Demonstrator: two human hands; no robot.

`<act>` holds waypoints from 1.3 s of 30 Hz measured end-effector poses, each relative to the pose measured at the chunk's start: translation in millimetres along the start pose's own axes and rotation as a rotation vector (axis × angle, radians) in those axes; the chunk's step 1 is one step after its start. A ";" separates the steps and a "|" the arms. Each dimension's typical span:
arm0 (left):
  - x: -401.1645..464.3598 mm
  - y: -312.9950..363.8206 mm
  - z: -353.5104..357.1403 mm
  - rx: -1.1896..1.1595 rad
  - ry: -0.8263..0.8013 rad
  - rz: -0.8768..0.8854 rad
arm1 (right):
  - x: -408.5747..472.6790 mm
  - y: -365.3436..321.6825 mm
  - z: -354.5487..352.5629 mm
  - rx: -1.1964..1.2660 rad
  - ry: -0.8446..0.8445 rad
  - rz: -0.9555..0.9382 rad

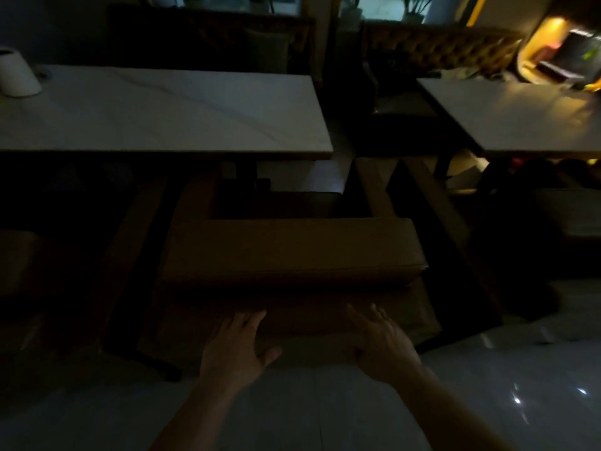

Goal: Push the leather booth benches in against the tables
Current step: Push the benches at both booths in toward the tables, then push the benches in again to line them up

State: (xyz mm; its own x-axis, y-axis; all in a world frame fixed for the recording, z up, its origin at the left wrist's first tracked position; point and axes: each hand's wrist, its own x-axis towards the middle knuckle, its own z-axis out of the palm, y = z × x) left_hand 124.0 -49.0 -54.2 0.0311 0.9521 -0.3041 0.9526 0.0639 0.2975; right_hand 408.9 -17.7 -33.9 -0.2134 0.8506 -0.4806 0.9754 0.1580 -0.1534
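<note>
Both hands, left [239,345] and right [383,341], press flat with straight fingers on the brown leather bench [292,252] back, below the white desk [156,112]. A white cup [18,73] stands on it; a second desk [520,115] stands right.

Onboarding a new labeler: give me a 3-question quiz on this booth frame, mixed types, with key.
1. True or false: both hands lie with straight fingers on the back of the brown bench.
2. Multiple choice: what stands at the far left of the white table? A) a white cone-shaped object B) a stack of plates C) a laptop
3. Fill in: the bench sits in front of the table's ____ end.

Key
1. True: the left hand and right hand lie flat on it, fingers extended.
2. A: the white cone-shaped object.
3. Right.
</note>
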 end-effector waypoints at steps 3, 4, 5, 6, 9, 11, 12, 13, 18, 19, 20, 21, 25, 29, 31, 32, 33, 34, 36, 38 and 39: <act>-10.9 33.7 -10.7 -0.024 -0.049 0.019 | -28.3 19.5 -14.4 0.048 0.044 0.030; -14.7 45.6 -13.8 -0.035 -0.063 0.017 | -39.4 26.5 -20.0 0.089 0.068 0.051; -19.0 57.7 -16.3 -0.046 -0.081 0.010 | -51.1 33.8 -24.9 0.129 0.090 0.072; -22.7 69.6 -17.7 -0.051 -0.094 0.004 | -61.9 42.1 -29.2 0.159 0.106 0.087; -36.3 106.9 -15.7 -0.031 -0.097 0.008 | -92.8 72.5 -34.4 0.209 0.116 0.102; -45.5 132.4 -13.2 -0.039 -0.103 0.004 | -111.1 97.1 -33.3 0.228 0.127 0.104; -51.3 146.0 -10.9 -0.046 -0.117 -0.003 | -120.8 111.5 -32.1 0.239 0.134 0.105; -57.0 159.6 -9.0 -0.045 -0.133 -0.009 | -130.3 127.1 -31.5 0.253 0.142 0.108; -78.5 224.9 4.8 -0.024 -0.164 -0.032 | -171.3 222.1 -25.8 0.267 0.193 0.203; -80.8 236.8 7.8 -0.028 -0.152 -0.033 | -177.1 241.6 -25.3 0.266 0.197 0.220; -83.1 248.8 10.9 -0.032 -0.140 -0.027 | -182.4 259.6 -24.4 0.271 0.207 0.229; -86.1 259.4 13.4 -0.035 -0.130 -0.024 | -187.7 274.9 -23.6 0.279 0.223 0.235; -91.7 289.8 21.4 -0.049 -0.091 -0.023 | -196.4 309.6 -17.2 0.292 0.273 0.221; -88.9 295.3 28.8 -0.058 -0.096 -0.024 | -185.4 310.3 -2.9 0.317 0.224 0.190; -83.5 292.8 33.1 -0.051 -0.119 -0.026 | -177.1 307.1 3.7 0.321 0.193 0.187; -79.2 291.3 35.9 -0.045 -0.133 -0.029 | -172.6 306.2 5.6 0.319 0.185 0.185; -74.3 289.9 38.8 -0.043 -0.146 -0.032 | -168.5 305.6 6.0 0.312 0.176 0.189; -68.1 289.5 41.1 -0.043 -0.155 -0.031 | -164.4 305.8 4.7 0.303 0.170 0.197; -51.4 291.9 44.3 -0.051 -0.172 -0.013 | -156.6 308.5 -1.5 0.296 0.173 0.226; -32.7 302.0 47.8 -0.078 -0.198 0.025 | -150.4 315.2 -12.3 0.281 0.203 0.234; -23.7 310.2 49.0 -0.096 -0.206 0.047 | -147.5 320.9 -20.1 0.273 0.222 0.234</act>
State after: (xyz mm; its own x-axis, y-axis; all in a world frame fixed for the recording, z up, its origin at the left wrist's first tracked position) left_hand 433.6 -66.4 0.9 0.1453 0.8740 -0.4636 0.9159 0.0584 0.3972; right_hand 754.5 -82.4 5.2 0.0580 0.9399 -0.3364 0.9395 -0.1654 -0.3001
